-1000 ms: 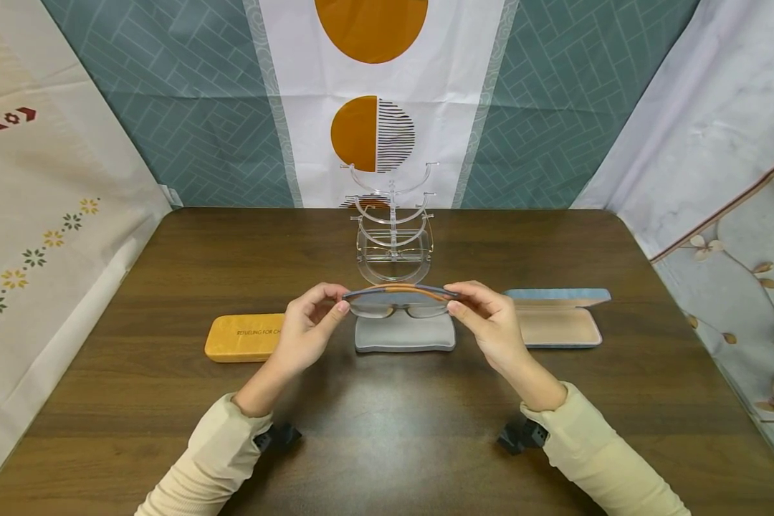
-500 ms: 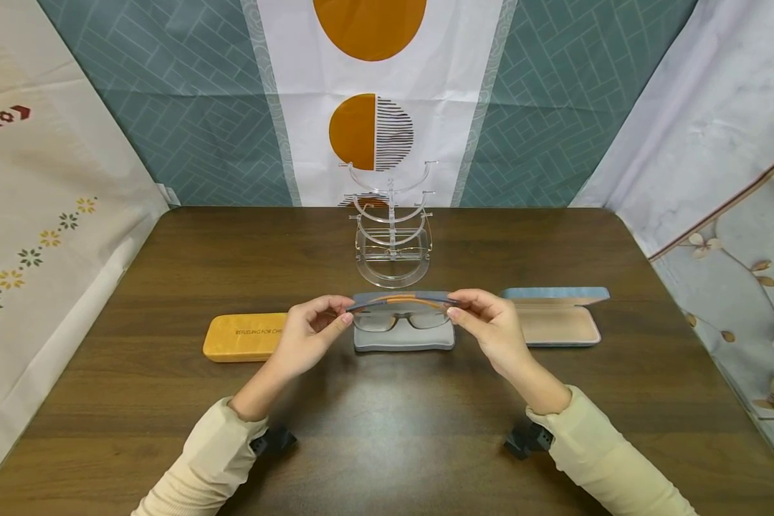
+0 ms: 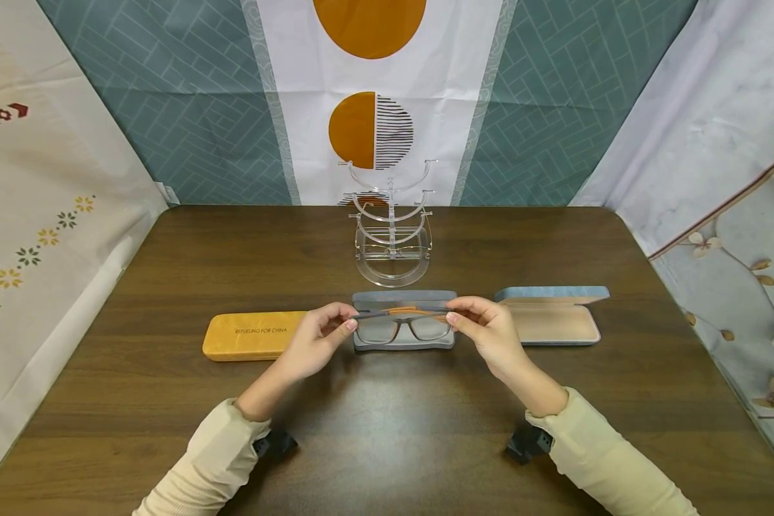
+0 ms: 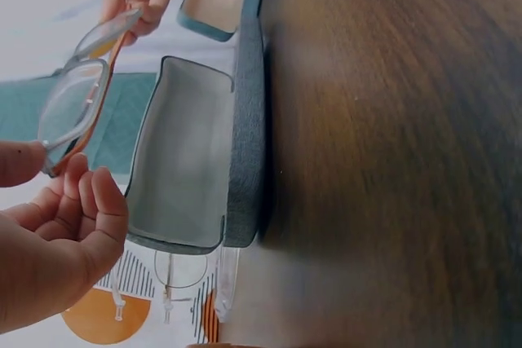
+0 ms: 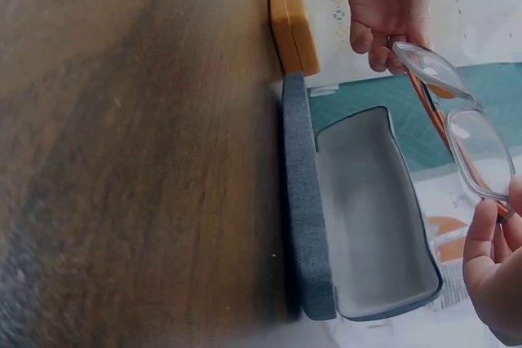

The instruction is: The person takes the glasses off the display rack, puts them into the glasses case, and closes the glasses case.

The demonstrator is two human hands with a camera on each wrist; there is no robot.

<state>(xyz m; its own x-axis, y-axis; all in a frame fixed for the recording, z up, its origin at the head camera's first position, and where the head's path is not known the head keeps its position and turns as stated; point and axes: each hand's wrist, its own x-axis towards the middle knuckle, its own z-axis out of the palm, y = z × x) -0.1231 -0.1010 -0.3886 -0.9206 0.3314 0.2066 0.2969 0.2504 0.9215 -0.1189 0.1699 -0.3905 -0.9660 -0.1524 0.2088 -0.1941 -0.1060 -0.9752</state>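
I see the yellow case near the left hand, which pinches one end of the glasses. They hang above the open gray case; the right hand pinches their other end. I'd hold them level, the lenses untouched. I'd mind the gray case's raised lid and the open blue case at right; the near table offers most room.
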